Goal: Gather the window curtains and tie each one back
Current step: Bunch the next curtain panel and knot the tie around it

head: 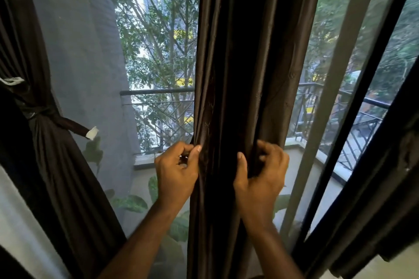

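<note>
Where both hands (pixel 217 170) pinch its edges, middle curtain (pixel 238 75) bunched between.

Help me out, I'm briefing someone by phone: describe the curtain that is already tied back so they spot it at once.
Start at the window with trees behind it and go to its left edge. A dark brown curtain hangs there, cinched by a dark fabric tie with a white tip. The middle curtain, gripped by the left hand and right hand, has no tie.
</note>
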Available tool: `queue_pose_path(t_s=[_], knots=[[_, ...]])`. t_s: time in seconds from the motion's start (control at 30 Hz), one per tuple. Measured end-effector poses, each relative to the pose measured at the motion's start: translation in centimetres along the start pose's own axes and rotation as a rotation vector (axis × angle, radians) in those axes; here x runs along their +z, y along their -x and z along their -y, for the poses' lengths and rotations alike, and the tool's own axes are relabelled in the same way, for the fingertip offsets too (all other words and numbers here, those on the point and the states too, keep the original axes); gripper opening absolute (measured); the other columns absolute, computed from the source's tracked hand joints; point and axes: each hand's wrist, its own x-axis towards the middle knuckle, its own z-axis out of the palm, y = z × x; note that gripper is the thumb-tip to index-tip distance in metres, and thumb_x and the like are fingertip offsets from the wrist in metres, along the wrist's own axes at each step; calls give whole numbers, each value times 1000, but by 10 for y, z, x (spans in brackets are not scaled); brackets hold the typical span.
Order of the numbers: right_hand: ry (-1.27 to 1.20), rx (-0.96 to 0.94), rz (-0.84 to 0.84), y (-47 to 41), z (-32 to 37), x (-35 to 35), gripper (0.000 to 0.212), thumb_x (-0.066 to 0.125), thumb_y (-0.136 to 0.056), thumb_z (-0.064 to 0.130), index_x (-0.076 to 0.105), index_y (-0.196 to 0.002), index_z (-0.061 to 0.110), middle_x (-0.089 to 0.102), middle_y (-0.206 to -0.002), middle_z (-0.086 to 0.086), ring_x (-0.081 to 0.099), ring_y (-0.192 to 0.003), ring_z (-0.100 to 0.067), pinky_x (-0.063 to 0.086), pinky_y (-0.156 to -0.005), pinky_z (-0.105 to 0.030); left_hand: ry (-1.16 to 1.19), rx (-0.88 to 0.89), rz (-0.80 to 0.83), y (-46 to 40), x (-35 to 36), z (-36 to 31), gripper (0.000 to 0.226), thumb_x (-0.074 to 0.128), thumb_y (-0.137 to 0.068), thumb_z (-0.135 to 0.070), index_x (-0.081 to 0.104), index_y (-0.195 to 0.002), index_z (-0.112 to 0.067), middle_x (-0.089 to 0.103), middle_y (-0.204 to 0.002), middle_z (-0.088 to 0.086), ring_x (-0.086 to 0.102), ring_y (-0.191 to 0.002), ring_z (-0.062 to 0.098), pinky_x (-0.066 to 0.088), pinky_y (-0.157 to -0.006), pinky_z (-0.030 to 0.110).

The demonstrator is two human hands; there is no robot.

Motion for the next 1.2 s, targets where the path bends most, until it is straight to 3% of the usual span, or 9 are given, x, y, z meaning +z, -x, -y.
queue_pose_path(t_s=[0.07, 0.17, 0.23, 0.33, 0.43, 0.5, 0.73, 1.07, 1.2], knots=[[33, 41, 23, -10, -5, 6, 32, 73, -93, 17, 60, -122, 19, 56, -115, 5, 58, -100, -14, 55, -85, -37, 1, -2, 24, 1, 2, 0, 21, 73, -89, -3, 63, -71, -8, 57, -65, -14, 54, -58, 0, 40, -54, 13], [44, -164, 99, -5, -10, 13, 14, 70, -94, 6, 69, -107, 11, 64, -95, 3, 62, -87, -19, 55, -75, -41, -31, 21, 56, 3, 3, -1, 23, 74, -88, 1, 63, -70, -8, 52, -64, -20, 51, -57, -6, 34, -59, 6], [41, -201, 88, 0, -13, 11, 10, 69, -94, 4, 71, -102, 8, 65, -92, 0, 62, -84, -18, 55, -73, -39, -39, 32, 49, 3, 2, 1, 23, 73, -88, -3, 62, -69, -8, 53, -64, -19, 51, -57, -5, 35, -59, 7], [-10, -50, -18, 3, -17, 9, 5, 69, -94, 5, 71, -95, 10, 61, -86, 3, 61, -78, -16, 54, -67, -45, -29, 31, 29, 2, -5, 3, 21, 70, -89, -9, 63, -69, -7, 57, -64, -13, 54, -58, -1, 39, -57, 13], [17, -284, 164, 19, -3, 16, 4, 67, -93, 8, 71, -94, 8, 60, -81, -2, 58, -76, -22, 51, -66, -41, -42, 33, 39, 5, -8, -2, 18, 71, -89, -8, 65, -71, -6, 56, -66, -19, 53, -58, -6, 37, -59, 7], [-21, -254, 157, 24, 4, 21, 4, 67, -93, 9, 71, -92, 7, 62, -81, -2, 59, -77, -21, 51, -68, -41, -33, 34, 51, 7, -7, -7, 17, 70, -89, -8, 66, -72, -6, 57, -66, -17, 53, -60, -6, 38, -60, 8], [-133, -207, 165, 37, 12, 28, 12, 65, -94, 5, 64, -82, 2, 54, -76, -2, 54, -66, -18, 47, -59, -37, 66, 26, 134, 17, -7, -12, 11, 66, -91, -6, 70, -81, -6, 66, -74, -3, 63, -69, 10, 51, -61, 27], [-269, -221, 281, 29, 14, 3, 9, 64, -92, 0, 72, -96, 1, 59, -82, -2, 60, -74, -10, 48, -66, -22, 48, -22, 155, 27, -9, -40, 11, 67, -90, -1, 74, -83, -7, 66, -75, -13, 63, -69, 5, 46, -65, 16], [-301, -209, 322, 28, 9, -10, 18, 70, -88, 3, 73, -106, -1, 59, -89, -3, 60, -81, -4, 46, -74, -12, 129, -73, 196, 34, -7, -51, 18, 56, -88, -13, 73, -89, -16, 67, -78, -5, 65, -72, 18, 52, -63, 37]])
